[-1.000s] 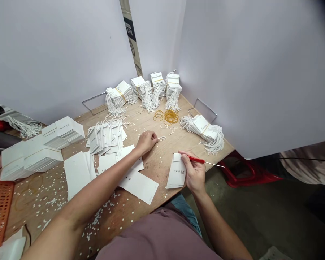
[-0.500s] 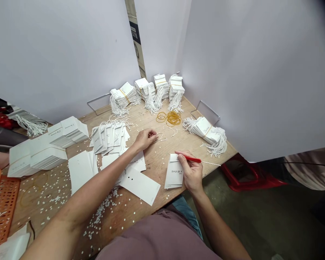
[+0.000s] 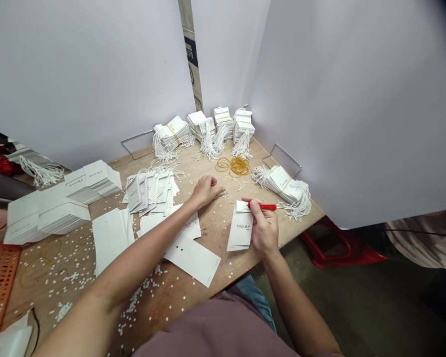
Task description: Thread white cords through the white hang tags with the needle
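Five banded bundles of corded tags (image 3: 174,131) are standing finished, four along the back of the wooden tabletop (image 3: 215,218) and one near its right edge; a loose heap of corded tags (image 3: 152,191) is lying unbanded at left of centre. Remaining, by appearance, are the flat white cards (image 3: 195,260), one showing two dark holes, and the stacked blanks (image 3: 100,178) at far left. Work is apparently standing mid-batch. The right hand (image 3: 265,229) is gripping a folded SHUI B.Y tag (image 3: 239,230) above the front edge, together with a red-handled tool (image 3: 265,206) lying crosswise; whether cord is passing through this tag cannot be told. The left hand (image 3: 207,191) is resting knuckles up, fingers mostly curled, one pointing toward loose white cord (image 3: 238,184); any pinch there is not discernible.
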`<state>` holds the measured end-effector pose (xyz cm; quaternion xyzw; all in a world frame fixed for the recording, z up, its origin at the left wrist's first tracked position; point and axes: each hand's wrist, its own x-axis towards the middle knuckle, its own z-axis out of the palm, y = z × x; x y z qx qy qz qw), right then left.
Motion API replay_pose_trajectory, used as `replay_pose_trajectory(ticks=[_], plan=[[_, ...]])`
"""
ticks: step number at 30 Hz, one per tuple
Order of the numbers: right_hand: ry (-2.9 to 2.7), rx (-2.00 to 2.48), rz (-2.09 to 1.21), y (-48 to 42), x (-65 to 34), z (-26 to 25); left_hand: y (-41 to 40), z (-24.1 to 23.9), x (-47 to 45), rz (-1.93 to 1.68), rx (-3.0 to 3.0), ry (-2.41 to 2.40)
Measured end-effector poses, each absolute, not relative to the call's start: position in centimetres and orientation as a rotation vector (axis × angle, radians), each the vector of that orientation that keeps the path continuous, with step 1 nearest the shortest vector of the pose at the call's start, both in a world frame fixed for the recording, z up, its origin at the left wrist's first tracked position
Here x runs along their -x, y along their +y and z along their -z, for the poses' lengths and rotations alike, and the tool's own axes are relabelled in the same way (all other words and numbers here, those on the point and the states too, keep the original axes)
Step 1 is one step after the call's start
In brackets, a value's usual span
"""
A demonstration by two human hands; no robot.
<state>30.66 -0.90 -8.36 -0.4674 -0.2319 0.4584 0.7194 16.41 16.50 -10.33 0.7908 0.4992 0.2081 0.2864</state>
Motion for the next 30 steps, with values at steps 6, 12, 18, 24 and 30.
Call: replay_pose_trajectory(ticks=[6,12,18,24,30], plan=[[-0.559,1.078,-0.967,-1.2,-30.2,8.8,15.3,11.5,-19.3,-0.512,-2.119,1.399],[-0.579,1.114,-0.929,-1.5,-30.7,9.3,14.5,10.3,-19.4,-0.562,-2.013,1.276],[-0.433,0.953,-0.920,1.3,-31.3,7.8,13.0,6.1,-15.4,-0.570,-1.637,0.880],[-0.409,0.776,-1.296,4.4,-29.1,6.4,9.7,2.5,-12.5,-0.518,-1.272,0.654],[-0.400,0.723,-1.504,4.2,-26.8,5.8,8.9,2.4,-9.7,-0.567,-1.193,0.701]])
